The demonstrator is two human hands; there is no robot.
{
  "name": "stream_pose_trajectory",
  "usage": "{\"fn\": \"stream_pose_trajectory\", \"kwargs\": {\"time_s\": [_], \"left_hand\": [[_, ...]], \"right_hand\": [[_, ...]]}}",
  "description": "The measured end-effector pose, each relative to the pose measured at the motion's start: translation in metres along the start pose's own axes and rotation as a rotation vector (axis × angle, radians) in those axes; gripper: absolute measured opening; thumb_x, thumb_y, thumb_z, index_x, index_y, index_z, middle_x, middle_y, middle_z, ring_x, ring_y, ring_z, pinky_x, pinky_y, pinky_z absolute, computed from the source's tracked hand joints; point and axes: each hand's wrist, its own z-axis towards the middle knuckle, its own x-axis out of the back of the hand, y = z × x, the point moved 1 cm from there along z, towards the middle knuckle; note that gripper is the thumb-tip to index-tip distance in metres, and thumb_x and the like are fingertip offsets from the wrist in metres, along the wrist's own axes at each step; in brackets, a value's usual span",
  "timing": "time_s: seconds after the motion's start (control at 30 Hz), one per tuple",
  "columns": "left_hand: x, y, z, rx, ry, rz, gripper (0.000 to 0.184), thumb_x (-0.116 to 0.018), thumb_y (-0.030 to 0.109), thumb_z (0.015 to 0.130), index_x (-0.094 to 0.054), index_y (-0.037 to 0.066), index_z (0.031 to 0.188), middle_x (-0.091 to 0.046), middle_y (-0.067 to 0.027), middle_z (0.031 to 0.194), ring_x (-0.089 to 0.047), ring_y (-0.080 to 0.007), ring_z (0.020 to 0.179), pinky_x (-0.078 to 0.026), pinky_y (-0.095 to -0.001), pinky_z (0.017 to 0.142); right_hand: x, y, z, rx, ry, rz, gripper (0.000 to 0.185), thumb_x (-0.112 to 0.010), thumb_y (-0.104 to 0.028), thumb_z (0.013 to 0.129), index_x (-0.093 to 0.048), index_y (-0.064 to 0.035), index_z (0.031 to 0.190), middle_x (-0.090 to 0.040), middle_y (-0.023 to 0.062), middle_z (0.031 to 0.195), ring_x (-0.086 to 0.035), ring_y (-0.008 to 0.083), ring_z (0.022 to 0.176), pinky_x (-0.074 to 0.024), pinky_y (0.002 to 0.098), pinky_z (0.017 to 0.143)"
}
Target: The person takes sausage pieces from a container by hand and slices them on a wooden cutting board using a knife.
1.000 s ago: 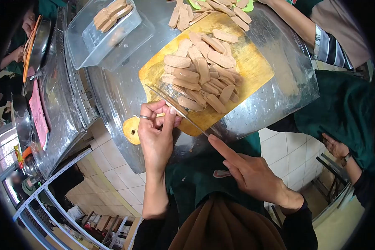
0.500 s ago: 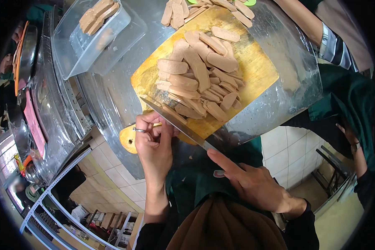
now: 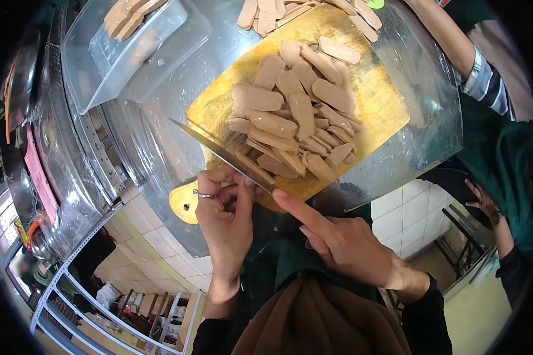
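Observation:
My right hand (image 3: 355, 245) is closed around a knife (image 3: 228, 157), its index finger stretched along the spine near the handle. The long blade slants across the near edge of the yellow wooden cutting board (image 3: 376, 112). My left hand (image 3: 225, 207), wearing a ring, is closed with fingertips pinched right against the blade; whatever they hold is hidden. Just past the blade lies a pile of flat, brownish-pink slices (image 3: 302, 112), which look like cut sausage or meat loaf. The board's rounded handle (image 3: 183, 202) sticks out left of my left hand.
A clear plastic container (image 3: 95, 74) at upper left holds several stacked brown pieces (image 3: 129, 16). More slices (image 3: 272, 13) lie beyond the board on the metal table (image 3: 154, 154). Another person's arm (image 3: 447, 38) reaches in at upper right; another hand (image 3: 481, 196) shows at right.
The knife has slid left and toward me, its tip now further past the board's edge. My right hand has moved left with it. My left hand stays pinched at the blade.

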Motion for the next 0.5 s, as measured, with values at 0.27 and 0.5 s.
{"fn": "stream_pose_trajectory", "kwargs": {"time_s": [0.27, 0.5], "left_hand": [[-0.001, 0.001, 0.0, -0.026, -0.005, 0.046, 0.02, -0.063, 0.006, 0.097, -0.053, -0.002, 0.112, -0.06, -0.0035, 0.09, -0.067, -0.0111, 0.079, -0.054, -0.0214, 0.068], [-0.001, -0.003, 0.0, -0.041, -0.009, 0.063, 0.021, -0.063, 0.007, 0.097, -0.053, -0.003, 0.112, -0.062, -0.0044, 0.088, -0.067, -0.0112, 0.079, -0.053, -0.0212, 0.067]], "right_hand": [[0.002, -0.004, -0.02, -0.057, -0.024, 0.039, 0.061, -0.049, -0.005, 0.099, -0.024, -0.012, 0.154, -0.065, 0.021, 0.116, -0.069, 0.037, 0.078, -0.0558, 0.0451, 0.07], [0.002, -0.006, 0.022, -0.075, -0.035, -0.088, 0.062, -0.049, -0.006, 0.098, -0.023, -0.0117, 0.154, -0.058, 0.0218, 0.129, -0.066, 0.0431, 0.077, -0.0543, 0.0482, 0.066]]}}
